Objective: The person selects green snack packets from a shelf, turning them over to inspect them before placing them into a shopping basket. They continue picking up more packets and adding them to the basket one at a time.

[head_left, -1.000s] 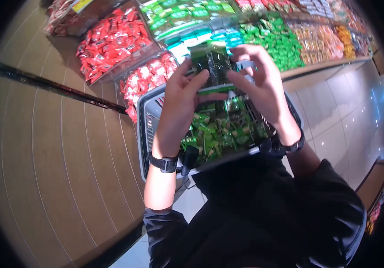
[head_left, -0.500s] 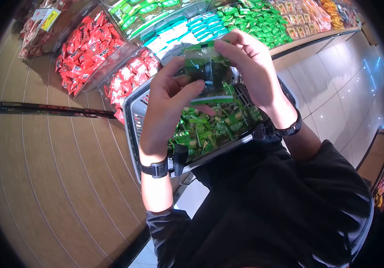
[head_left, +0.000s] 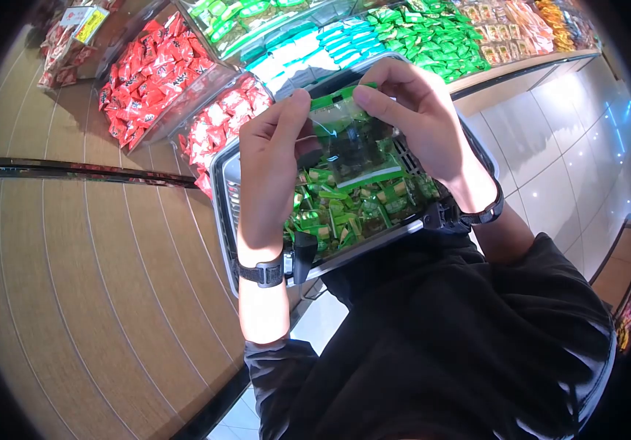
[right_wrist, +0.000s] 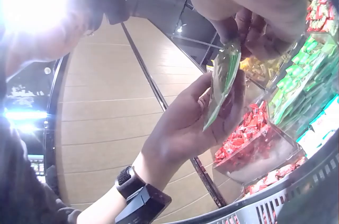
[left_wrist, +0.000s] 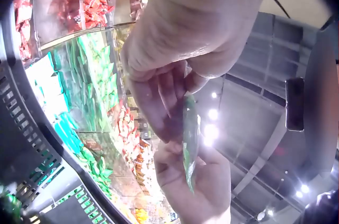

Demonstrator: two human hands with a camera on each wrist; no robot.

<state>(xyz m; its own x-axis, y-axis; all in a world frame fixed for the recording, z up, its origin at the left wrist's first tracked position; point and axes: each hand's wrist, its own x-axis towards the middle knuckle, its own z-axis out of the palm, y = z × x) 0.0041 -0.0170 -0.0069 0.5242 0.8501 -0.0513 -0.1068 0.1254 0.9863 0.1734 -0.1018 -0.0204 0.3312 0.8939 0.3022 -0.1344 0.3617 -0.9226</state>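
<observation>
A green packet with a clear window (head_left: 356,139) hangs between both hands, over the basket, in the head view. My left hand (head_left: 270,165) pinches its upper left corner between thumb and fingers. At the upper right corner my right hand (head_left: 425,117) grips the top edge, thumb in front. Both wrist views show the packet (left_wrist: 190,139) edge-on, with a hand at each end. Below it, the grey shopping basket (head_left: 226,242) holds many small green-wrapped packets (head_left: 341,216). Fingers behind the packet are partly hidden.
Red packets (head_left: 155,73) fill a bin at the upper left, beside pink-and-white ones (head_left: 224,117). Blue-and-white packets (head_left: 345,44) and green packets (head_left: 425,37) lie in bins beyond the basket. A wood-panelled surface (head_left: 95,264) is on the left; tiled floor (head_left: 550,147) shows right.
The packet has tipped from dark and foreshortened to spread out, facing the head camera. My left hand has shifted its hold up to the top corner; my right hand has come onto the other.
</observation>
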